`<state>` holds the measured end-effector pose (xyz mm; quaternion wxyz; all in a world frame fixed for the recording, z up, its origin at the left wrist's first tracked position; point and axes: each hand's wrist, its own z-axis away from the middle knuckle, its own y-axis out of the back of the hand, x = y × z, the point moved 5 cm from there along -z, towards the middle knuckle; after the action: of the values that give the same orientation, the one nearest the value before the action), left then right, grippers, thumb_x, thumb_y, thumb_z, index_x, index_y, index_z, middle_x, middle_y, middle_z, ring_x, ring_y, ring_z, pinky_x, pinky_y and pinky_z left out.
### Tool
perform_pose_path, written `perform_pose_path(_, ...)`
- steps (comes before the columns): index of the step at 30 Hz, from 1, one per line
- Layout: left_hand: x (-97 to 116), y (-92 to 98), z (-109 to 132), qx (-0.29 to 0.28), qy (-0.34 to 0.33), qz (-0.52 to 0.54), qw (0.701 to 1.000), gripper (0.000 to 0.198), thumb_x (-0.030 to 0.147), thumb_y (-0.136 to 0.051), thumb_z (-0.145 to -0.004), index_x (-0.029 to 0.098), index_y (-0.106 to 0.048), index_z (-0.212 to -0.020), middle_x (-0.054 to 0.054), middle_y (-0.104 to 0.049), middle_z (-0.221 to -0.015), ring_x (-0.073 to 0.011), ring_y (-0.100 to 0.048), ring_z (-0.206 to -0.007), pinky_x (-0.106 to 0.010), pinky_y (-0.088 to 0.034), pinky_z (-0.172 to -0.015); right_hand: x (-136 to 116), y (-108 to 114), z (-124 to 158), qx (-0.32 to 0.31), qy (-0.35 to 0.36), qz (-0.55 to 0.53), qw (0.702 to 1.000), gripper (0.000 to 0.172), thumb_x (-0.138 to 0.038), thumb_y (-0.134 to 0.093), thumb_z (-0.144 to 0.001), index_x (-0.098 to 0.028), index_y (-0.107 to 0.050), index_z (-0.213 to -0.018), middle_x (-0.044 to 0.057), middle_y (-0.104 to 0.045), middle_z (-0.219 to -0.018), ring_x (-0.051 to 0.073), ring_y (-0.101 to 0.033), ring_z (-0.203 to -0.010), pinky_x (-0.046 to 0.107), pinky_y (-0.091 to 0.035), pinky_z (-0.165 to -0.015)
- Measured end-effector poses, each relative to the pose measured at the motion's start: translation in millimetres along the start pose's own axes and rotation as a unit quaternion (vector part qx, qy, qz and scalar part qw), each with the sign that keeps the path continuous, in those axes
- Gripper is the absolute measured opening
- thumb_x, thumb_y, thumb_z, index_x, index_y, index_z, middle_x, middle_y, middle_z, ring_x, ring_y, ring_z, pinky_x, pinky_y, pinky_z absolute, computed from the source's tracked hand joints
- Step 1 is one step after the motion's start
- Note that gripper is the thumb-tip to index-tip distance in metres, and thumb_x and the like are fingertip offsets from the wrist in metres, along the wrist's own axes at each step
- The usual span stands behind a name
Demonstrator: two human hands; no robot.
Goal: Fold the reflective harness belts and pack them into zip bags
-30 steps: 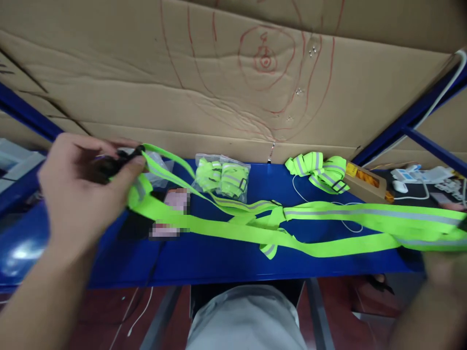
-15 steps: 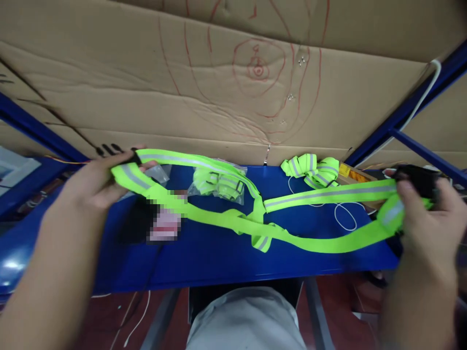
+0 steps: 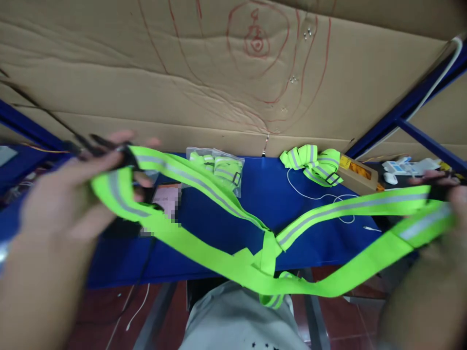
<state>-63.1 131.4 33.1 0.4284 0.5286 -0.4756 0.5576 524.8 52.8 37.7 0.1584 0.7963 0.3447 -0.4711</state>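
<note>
A neon-yellow reflective strap vest [image 3: 215, 260] with silver stripes hangs between my hands above the blue table. Its straps meet in the middle, and the lower band sags past the table's front edge. My left hand [image 3: 58, 199] is closed around the vest's left end, at the black buckle parts [image 3: 127, 158]; black prongs stick out beyond the fingers. At the far right, my right hand [image 3: 456, 233], blurred and partly cut off by the frame edge, grips the other end by its black fitting [image 3: 438, 190].
On the blue table [image 3: 164, 265] lie bagged yellow straps [image 3: 226, 172], a loose bundle of reflective straps [image 3: 312, 163] and a small cardboard box [image 3: 359, 175]. A white cable [image 3: 306, 195] curls beside them. A cardboard panel [image 3: 109, 92] stands behind; blue metal posts [image 3: 390, 121] flank it.
Both hands have moved farther apart, carrying the vest's ends outward. The straps have spread into a wider V, and their middle hangs lower in view, nearer my body. The camera view has shifted slightly.
</note>
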Motion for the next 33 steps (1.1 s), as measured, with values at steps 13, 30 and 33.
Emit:
perform_pose_path(13,-95.5,-153.2,49.2,-0.246,-0.309,-0.651,0.648,0.066,0.001,-0.041,-0.090,0.014,-0.042,-0.154,-0.014,-0.055,-0.153,-0.0269,-0.074,-0.111,-0.034,-0.065,-0.069,9.9,-206.7,167.7,-0.548,0.359,0.181,0.734,0.041,-0.008,-0.059,-0.084,-0.019,-0.061,-0.124,0.014,-0.067,-0.136,0.030,-0.068,-0.111,0.045,-0.052,-0.087)
perform_pose_path(30,-94.9,-144.7,42.2,-0.180,-0.295,-0.692,0.633,0.065,0.000,-0.039,-0.090,0.010,-0.045,-0.154,-0.014,-0.055,-0.154,-0.0243,-0.078,-0.091,-0.035,-0.065,-0.066,12.7,-211.9,161.9,-0.480,0.349,0.177,0.785,0.033,-0.014,-0.061,-0.088,-0.024,-0.057,-0.120,0.013,-0.066,-0.134,0.031,-0.067,-0.109,0.047,-0.052,-0.089)
perform_pose_path(33,-92.3,-146.6,42.2,-0.183,-0.291,-0.689,0.638,0.065,0.002,-0.040,-0.091,0.011,-0.043,-0.155,-0.015,-0.052,-0.156,-0.0238,-0.077,-0.094,-0.032,-0.064,-0.065,10.1,-211.7,157.8,-0.472,0.343,0.171,0.794,0.033,-0.016,-0.062,-0.090,-0.025,-0.055,-0.120,0.012,-0.064,-0.133,0.031,-0.066,-0.110,0.047,-0.052,-0.091)
